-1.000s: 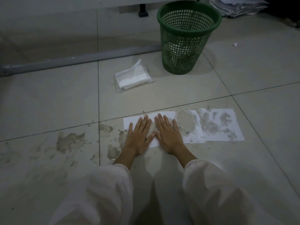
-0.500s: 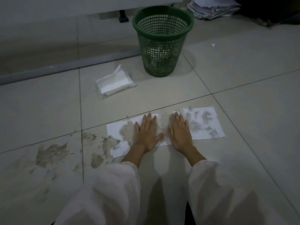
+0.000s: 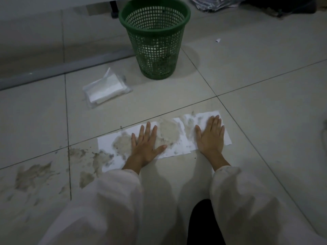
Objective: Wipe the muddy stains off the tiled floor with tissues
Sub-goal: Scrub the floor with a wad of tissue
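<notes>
Mud stains [image 3: 33, 174] lie bare on the floor [image 3: 265, 85] at your far left, past the tile joint, with more smears [image 3: 99, 160] just beside the left edge of the tissues; none of the paper covers them, so they will stay unless you move fresh sheets over there. Next comes the left tissue [image 3: 106, 144], already soaked brown in patches, with your left hand [image 3: 145, 147] pressed flat on it, fingers straight and spread, gripping nothing. Paper that wet is likely to tear or ball up if you drag it hard, and dragging it sideways may well smear mud onto clean tile instead of lifting it. Between your hands the sheets overlap, and a big wet patch [image 3: 169, 133] sits there; pulling your hands apart could split them at that seam. Your right hand [image 3: 210, 137] also lies flat and open on the right tissue [image 3: 227, 138], whose top is speckled with mud. Bare palms on soaked paper will probably pick up dirt and carry it to the clean pack of tissues [image 3: 106, 91] or the green bin [image 3: 155, 41] beyond.
</notes>
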